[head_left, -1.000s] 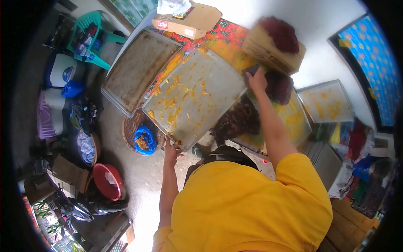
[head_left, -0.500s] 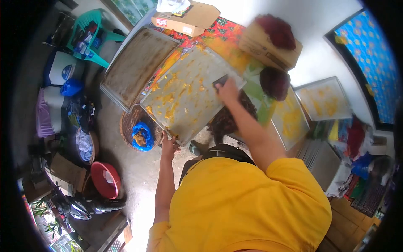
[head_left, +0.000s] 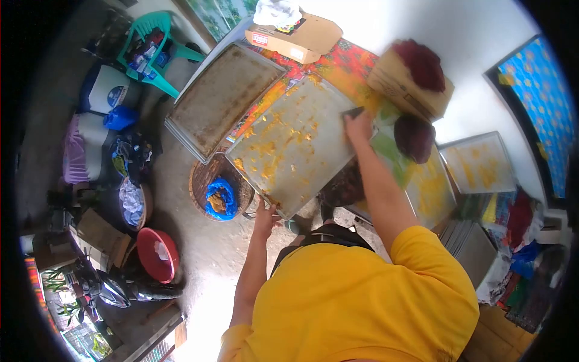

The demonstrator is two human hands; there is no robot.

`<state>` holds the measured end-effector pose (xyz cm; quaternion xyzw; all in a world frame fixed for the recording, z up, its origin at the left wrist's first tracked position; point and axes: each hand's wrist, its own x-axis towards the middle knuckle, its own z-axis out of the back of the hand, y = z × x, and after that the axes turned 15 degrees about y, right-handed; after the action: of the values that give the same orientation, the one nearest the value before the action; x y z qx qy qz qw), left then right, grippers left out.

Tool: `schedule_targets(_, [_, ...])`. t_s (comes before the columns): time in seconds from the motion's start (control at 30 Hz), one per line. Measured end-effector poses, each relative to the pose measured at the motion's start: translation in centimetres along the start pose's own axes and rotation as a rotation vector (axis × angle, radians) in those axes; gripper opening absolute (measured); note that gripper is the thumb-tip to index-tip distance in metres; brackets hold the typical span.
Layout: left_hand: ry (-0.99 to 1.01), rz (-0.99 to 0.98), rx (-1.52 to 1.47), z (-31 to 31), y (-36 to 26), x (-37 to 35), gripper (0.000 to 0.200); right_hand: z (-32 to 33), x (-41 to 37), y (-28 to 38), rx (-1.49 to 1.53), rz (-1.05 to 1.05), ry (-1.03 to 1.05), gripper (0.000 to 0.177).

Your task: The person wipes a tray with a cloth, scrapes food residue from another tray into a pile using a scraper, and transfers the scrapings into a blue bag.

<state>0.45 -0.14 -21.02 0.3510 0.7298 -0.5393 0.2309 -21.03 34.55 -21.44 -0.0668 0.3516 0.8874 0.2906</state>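
The tray (head_left: pixel 289 142) lies slanted in front of the person, over the red flowered cloth (head_left: pixel 348 53), its pale surface streaked with yellow-orange residue, thickest toward the left side. The right hand (head_left: pixel 359 128) pinches a dark flat tool (head_left: pixel 352 112) at the tray's right edge; the fingers cover part of the tool, so its full shape is hard to tell. The left hand (head_left: pixel 264 220) touches the near corner, but whether its fingers close on the rim cannot be told. A dark mass (head_left: pixel 342 186) beside the tray is partly hidden by the right forearm and hard to make out. The tray's left corner overhangs a round basket (head_left: pixel 198 184) holding a blue bag (head_left: pixel 222 198), whose brownish contents are unclear. Left of the tray lies a stained tray stack (head_left: pixel 226 99); beyond stands an open carton (head_left: pixel 295 43). To the right, a maroon bundle (head_left: pixel 414 139) sits close past the right hand, before a box (head_left: pixel 407 87) topped with maroon cloth (head_left: pixel 420 63). The yellow shirt (head_left: pixel 356 295) blocks the floor below.
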Motion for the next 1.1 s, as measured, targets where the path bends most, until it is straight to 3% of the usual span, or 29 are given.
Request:
schedule_targets(0.07, [0.016,-0.012,0.006,0.2,-0.1,0.0,0.078,-3.8,-5.0,3.8,-0.068,0.048,0.162,0.055])
schedule_targets(0.2, [-0.023,-0.022,0.0,-0.1,-0.1,-0.4,0.078,-5.8,-6.9,4.6,-0.126,0.241,0.234,0.053])
schedule_targets(0.27, [-0.025,-0.014,0.018,-0.1,-0.5,-0.1,0.078,-3.5,-3.0,3.5,-0.071,0.12,0.231,0.053])
schedule_targets(0.33, [-0.007,-0.008,0.018,0.7,0.7,0.4,0.076,-0.3,0.8,2.2,-0.058,0.091,-0.005,0.05])
schedule_targets(0.43, [-0.03,0.016,0.013,0.2,0.1,0.3,0.076,-2.2,1.4,4.1,-0.023,0.104,-0.001,0.048])
schedule_targets(0.53, [-0.041,0.002,-0.031,0.1,0.1,0.2,0.08,-7.2,-3.7,7.0,-0.167,0.199,0.254,0.049])
schedule_targets(0.63, [-0.056,0.014,-0.004,-0.1,-0.3,0.0,0.082,-6.3,-4.6,6.6,-0.148,0.343,0.26,0.049])
schedule_targets(0.67, [-0.058,0.016,0.001,0.0,-0.5,0.0,0.082,-5.6,-2.2,5.7,-0.13,0.219,0.249,0.049])
schedule_targets(0.73, [-0.069,0.023,-0.01,-0.3,-0.5,-0.1,0.083,-1.8,2.3,5.0,-0.051,0.16,-0.029,0.047])
schedule_targets(0.83, [-0.072,0.016,0.007,-0.2,-0.5,0.1,0.081,-1.3,5.6,5.6,-0.107,0.124,-0.103,0.045])
schedule_targets(0.9, [-0.066,0.013,0.038,0.1,-0.3,0.0,0.081,-4.7,2.2,8.1,-0.054,0.142,0.153,0.045])
schedule_targets(0.97, [-0.068,0.021,0.04,-0.4,-0.4,0.0,0.081,-8.2,-2.5,9.4,-0.208,0.325,0.255,0.048])
schedule_targets(1.07, [-0.102,0.029,-0.009,-0.5,-0.9,-0.3,0.082,-8.6,-2.6,8.7,-0.221,0.508,0.299,0.052])
schedule_targets(1.1, [-0.115,0.036,-0.002,-0.5,-1.1,-0.4,0.081,-7.7,-1.3,8.3,-0.22,0.428,0.209,0.054])
